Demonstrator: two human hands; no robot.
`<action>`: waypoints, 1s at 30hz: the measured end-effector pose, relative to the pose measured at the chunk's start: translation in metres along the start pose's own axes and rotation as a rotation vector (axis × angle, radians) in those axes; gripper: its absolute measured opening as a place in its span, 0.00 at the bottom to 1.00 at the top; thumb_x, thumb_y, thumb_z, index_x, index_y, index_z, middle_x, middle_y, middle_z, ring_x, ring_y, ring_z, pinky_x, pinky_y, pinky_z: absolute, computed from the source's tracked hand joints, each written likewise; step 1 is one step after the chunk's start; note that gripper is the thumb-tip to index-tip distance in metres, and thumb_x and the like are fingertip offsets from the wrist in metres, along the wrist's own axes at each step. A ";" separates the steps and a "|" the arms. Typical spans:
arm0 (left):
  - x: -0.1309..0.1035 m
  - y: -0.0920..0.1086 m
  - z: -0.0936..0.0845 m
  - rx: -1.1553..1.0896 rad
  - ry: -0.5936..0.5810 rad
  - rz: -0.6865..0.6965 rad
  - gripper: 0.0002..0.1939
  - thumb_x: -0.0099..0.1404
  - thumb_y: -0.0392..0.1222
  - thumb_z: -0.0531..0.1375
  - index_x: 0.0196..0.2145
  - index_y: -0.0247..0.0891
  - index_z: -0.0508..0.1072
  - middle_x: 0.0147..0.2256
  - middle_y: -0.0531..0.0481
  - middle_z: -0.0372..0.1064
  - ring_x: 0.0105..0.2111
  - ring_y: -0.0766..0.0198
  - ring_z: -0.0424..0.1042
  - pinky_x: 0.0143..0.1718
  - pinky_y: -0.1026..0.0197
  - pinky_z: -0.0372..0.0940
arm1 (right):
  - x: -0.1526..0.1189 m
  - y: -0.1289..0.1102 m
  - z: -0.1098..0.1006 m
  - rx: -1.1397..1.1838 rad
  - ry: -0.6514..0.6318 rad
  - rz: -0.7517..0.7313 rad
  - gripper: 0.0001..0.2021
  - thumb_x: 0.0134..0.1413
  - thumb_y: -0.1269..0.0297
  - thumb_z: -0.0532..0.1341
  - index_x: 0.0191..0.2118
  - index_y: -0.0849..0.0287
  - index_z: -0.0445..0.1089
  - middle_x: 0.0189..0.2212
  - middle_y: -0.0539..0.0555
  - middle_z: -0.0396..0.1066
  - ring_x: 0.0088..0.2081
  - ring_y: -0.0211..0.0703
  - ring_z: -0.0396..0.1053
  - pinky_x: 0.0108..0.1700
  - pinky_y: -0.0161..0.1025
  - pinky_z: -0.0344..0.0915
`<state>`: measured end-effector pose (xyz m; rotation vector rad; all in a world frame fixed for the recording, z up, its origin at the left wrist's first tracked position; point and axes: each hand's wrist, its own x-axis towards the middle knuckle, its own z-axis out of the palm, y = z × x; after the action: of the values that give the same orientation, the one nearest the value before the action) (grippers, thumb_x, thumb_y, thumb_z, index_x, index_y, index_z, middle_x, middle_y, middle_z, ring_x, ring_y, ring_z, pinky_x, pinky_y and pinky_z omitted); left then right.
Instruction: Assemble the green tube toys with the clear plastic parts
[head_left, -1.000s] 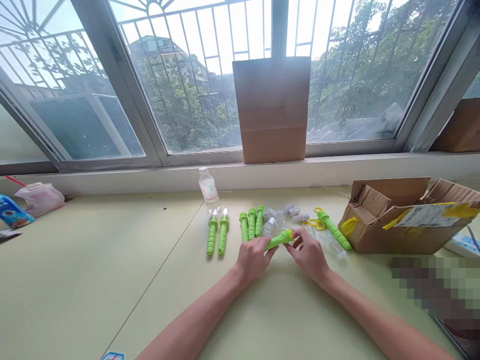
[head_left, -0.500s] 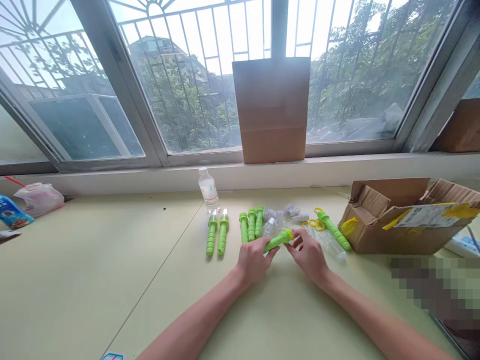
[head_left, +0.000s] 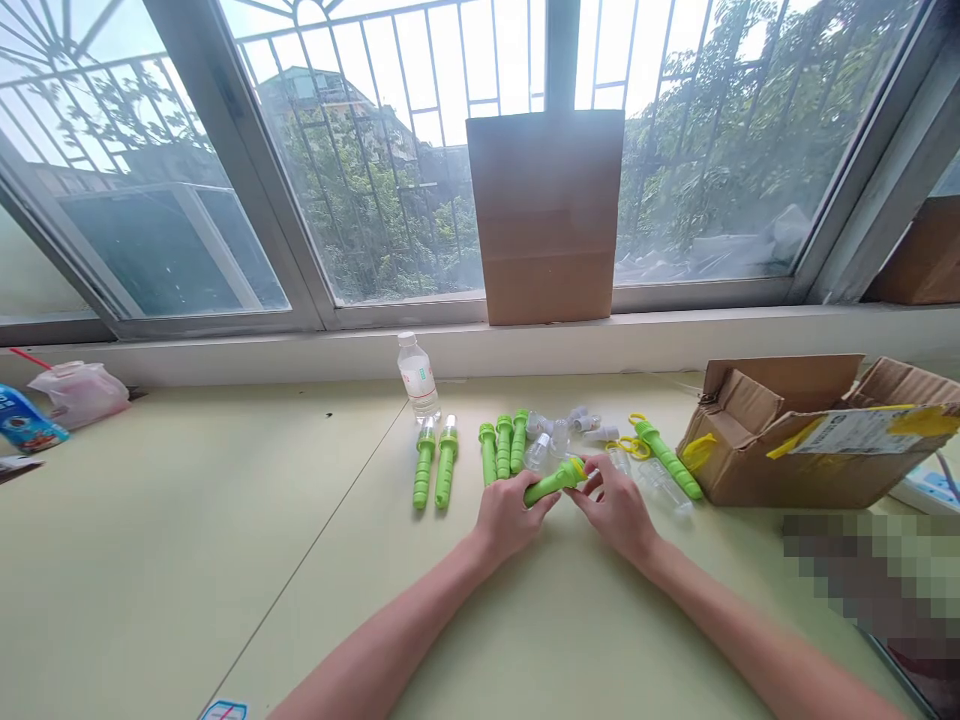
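Observation:
A green plastic tube [head_left: 551, 484] lies slantwise in my left hand [head_left: 508, 520], whose fingers are closed around its lower part. At the tube's upper end sits a yellow ring [head_left: 578, 468]. My right hand [head_left: 617, 508] has its thumb and fingertips pinched at that ring. Just beyond my hands stand or lie several ribbed green tubes [head_left: 503, 448] in a row, beside a heap of clear plastic caps [head_left: 559, 438]. Left of them are two green tubes with clear tops [head_left: 446, 468]. Another green tube [head_left: 667, 460] rests near some yellow rings [head_left: 628, 448].
An open cardboard box [head_left: 817, 460] stands at the right, with clear tubes [head_left: 664, 487] in front of its left side. A water bottle [head_left: 418, 380] stands near the wall. At far left are a blue packet [head_left: 30, 420] and a pink bag [head_left: 79, 392].
My hands and the green tube have shifted very slightly to the left. The grip at the yellow ring stays much the same.

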<state>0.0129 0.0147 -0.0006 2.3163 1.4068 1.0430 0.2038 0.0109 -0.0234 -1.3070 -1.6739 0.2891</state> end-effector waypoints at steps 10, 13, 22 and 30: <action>0.002 -0.012 0.003 0.208 0.026 0.209 0.12 0.62 0.43 0.65 0.43 0.40 0.73 0.36 0.49 0.78 0.32 0.59 0.76 0.28 0.63 0.64 | 0.002 0.003 -0.002 -0.077 0.041 -0.034 0.15 0.56 0.47 0.60 0.33 0.53 0.60 0.18 0.45 0.67 0.19 0.42 0.68 0.24 0.37 0.63; 0.003 -0.014 0.003 0.288 0.064 0.283 0.09 0.63 0.40 0.63 0.42 0.39 0.73 0.34 0.49 0.77 0.29 0.61 0.76 0.24 0.64 0.61 | 0.001 0.003 -0.002 -0.098 0.059 -0.037 0.17 0.56 0.44 0.60 0.32 0.53 0.60 0.16 0.44 0.64 0.17 0.41 0.65 0.23 0.36 0.61; 0.003 -0.012 0.002 0.323 0.184 0.378 0.05 0.67 0.42 0.61 0.36 0.39 0.74 0.27 0.51 0.75 0.26 0.63 0.74 0.24 0.64 0.61 | 0.000 0.004 -0.001 -0.009 0.062 0.010 0.20 0.54 0.41 0.61 0.32 0.53 0.61 0.25 0.50 0.75 0.19 0.41 0.68 0.25 0.38 0.66; 0.003 -0.011 0.000 0.284 0.082 0.275 0.09 0.67 0.44 0.60 0.42 0.40 0.75 0.31 0.49 0.79 0.30 0.59 0.77 0.29 0.62 0.66 | 0.000 0.000 -0.001 0.024 0.084 0.002 0.19 0.54 0.42 0.61 0.32 0.54 0.63 0.28 0.53 0.76 0.20 0.40 0.69 0.25 0.39 0.68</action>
<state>0.0063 0.0227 -0.0053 2.7652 1.3701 1.0815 0.2046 0.0103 -0.0228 -1.2858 -1.5943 0.2513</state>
